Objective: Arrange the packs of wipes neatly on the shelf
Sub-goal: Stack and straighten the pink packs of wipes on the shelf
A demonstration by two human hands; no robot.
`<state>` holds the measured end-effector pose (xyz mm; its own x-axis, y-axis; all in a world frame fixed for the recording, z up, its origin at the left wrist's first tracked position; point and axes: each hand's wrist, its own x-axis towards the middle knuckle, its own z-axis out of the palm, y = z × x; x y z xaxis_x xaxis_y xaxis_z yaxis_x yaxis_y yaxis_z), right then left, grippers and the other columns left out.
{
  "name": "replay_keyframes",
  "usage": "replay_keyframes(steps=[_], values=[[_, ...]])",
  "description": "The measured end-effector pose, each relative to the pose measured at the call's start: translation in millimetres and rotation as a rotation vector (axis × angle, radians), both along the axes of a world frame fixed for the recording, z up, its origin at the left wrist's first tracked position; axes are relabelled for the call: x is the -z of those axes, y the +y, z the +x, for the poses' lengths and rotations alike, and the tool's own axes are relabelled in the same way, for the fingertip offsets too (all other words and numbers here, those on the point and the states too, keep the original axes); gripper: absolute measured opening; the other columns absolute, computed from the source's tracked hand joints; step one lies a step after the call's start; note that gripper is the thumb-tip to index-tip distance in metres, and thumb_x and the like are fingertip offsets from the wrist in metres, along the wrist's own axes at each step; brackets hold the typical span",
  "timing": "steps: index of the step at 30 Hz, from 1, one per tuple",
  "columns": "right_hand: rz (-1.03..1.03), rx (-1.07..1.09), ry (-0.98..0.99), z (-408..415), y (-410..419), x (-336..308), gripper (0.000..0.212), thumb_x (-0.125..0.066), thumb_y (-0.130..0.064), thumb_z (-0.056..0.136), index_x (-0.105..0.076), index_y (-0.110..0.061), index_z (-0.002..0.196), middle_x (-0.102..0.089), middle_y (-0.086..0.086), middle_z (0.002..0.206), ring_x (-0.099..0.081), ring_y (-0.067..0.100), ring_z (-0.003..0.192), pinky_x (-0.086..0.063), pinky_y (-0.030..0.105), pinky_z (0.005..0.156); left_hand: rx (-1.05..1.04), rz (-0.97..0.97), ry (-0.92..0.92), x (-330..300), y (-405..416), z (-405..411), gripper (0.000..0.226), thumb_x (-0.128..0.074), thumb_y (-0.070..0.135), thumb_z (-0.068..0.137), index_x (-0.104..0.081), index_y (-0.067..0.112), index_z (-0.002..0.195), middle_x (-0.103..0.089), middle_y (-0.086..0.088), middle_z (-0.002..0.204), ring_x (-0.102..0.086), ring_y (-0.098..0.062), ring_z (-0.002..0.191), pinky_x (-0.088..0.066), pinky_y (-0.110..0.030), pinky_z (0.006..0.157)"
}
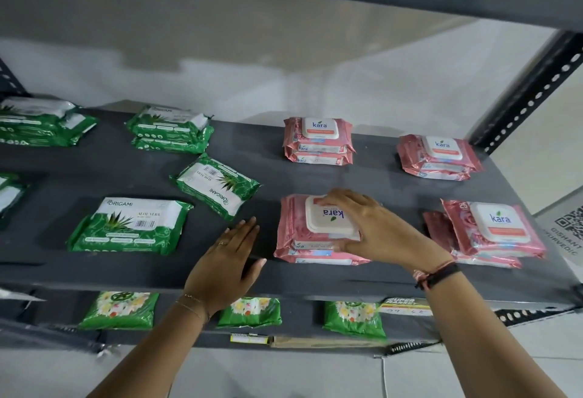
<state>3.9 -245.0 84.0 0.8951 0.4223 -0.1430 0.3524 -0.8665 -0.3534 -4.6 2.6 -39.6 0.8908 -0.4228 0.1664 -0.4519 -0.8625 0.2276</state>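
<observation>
On the dark grey shelf [94, 173] lie pink Kara wipe packs and green Origami wipe packs. My right hand [375, 227] grips the top pack of a front pink stack [293, 224], fingers over its white lid. My left hand [230, 258] rests flat and open on the bare shelf just left of that stack. A lone green pack [217, 189] lies tilted near the middle. Another green pack [132, 227] lies flat at the front left. Pink stacks sit at the back middle [318, 140], back right [438, 157] and front right [495, 230].
Green stacks sit at the back [172, 131] and far left [41, 123]. A slotted metal upright [530, 94] stands at the right. The shelf above hangs close overhead. Green packets [121, 309] lie on the lower shelf beneath.
</observation>
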Motion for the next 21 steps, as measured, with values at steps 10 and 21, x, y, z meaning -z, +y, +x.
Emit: replay_keyframes(steps=[10,21], values=[[-0.223,0.039,0.006,-8,4,-9,0.054,-0.042,-0.041,0.092,-0.02,-0.035,0.14,-0.02,0.0,0.154,-0.032,0.03,0.134,-0.03,0.045,0.11,-0.003,-0.022,-0.013,0,0,-1,0.073,-0.014,0.053,0.095,-0.051,-0.004,0.124,-0.048,-0.017,0.132,-0.045,-0.03,0.119,-0.03,-0.045,0.097],[-0.454,-0.181,-0.062,-6,7,-23,0.092,-0.036,0.023,0.078,-0.003,-0.032,0.144,-0.002,-0.001,0.158,-0.01,0.023,0.144,-0.013,0.045,0.117,0.005,-0.01,-0.028,-2,0,-2,0.069,-0.019,0.048,0.096,-0.052,-0.006,0.123,-0.048,-0.019,0.131,-0.046,-0.03,0.119,-0.023,-0.031,0.102]])
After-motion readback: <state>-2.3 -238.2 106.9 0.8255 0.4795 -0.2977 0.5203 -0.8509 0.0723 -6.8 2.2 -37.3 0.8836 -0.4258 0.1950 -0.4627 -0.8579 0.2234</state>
